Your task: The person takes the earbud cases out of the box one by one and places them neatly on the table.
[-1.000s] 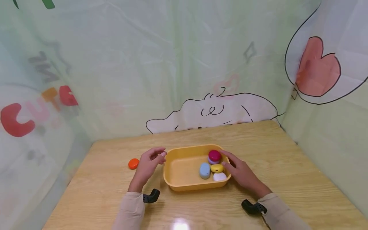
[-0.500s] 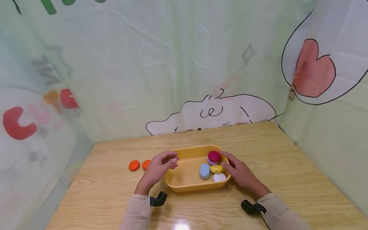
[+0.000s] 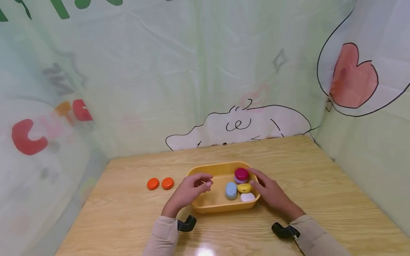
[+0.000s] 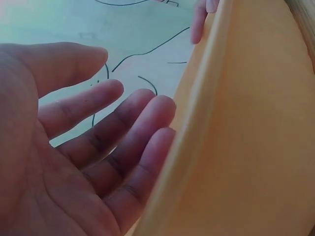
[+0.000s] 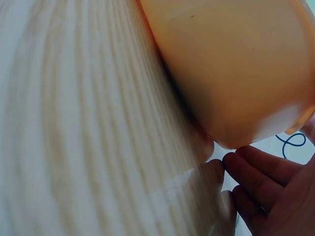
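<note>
Since a second ago my left hand [image 3: 189,191] has moved from beside the left edge of the tray [image 3: 221,208] to over its left end; its fingers curve loosely, thumb apart, holding nothing. Two orange discs [image 3: 167,183] now show whole toward the left edge of the tabletop [image 3: 125,217], where only one showed. My right hand [image 3: 273,196] stays at the tray's right edge, fingers relaxed; I cannot tell how firmly they touch it. The red piece [image 3: 241,173] sits on the purple one [image 3: 239,181] by the tray's far right corner, yellow [image 3: 244,188] and blue [image 3: 231,191] nearer, white [image 3: 247,197] by the near right corner.
</note>
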The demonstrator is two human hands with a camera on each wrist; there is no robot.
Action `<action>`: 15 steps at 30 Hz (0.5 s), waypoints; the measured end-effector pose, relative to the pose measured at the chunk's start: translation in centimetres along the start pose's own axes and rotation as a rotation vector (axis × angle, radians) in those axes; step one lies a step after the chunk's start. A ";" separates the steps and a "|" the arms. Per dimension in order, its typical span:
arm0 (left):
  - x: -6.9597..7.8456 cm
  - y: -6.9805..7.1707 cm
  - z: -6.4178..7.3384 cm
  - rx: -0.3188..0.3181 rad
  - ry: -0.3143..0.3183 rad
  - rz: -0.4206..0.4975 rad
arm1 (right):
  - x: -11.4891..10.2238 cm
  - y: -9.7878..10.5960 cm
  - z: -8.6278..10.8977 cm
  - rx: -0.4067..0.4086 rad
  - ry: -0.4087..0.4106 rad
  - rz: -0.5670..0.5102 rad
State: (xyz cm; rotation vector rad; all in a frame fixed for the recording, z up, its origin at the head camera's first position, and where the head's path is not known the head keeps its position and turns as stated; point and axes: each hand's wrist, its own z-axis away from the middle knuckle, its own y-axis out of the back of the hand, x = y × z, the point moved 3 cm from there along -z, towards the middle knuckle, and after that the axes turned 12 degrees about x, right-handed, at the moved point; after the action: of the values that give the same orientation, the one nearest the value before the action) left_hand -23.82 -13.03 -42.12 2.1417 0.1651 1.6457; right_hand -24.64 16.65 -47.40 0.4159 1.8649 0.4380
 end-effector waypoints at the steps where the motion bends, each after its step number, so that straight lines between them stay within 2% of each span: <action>1: 0.0 -0.1 -0.1 -0.004 -0.001 -0.013 | 0.0 -0.1 0.0 -0.002 0.004 -0.001; 9: 1.0 -0.6 -1.6 -0.093 -0.008 -0.053 | 0.1 -0.2 -0.1 0.010 0.004 0.017; 15: 2.0 -1.1 -3.2 -0.129 -0.033 -0.191 | 0.1 -0.1 -0.2 0.003 0.005 0.027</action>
State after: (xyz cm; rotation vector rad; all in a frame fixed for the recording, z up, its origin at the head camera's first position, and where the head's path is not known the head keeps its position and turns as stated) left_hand -26.09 -10.53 -40.08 1.9900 0.2387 1.4710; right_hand -24.82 16.55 -47.49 0.4434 1.8672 0.4547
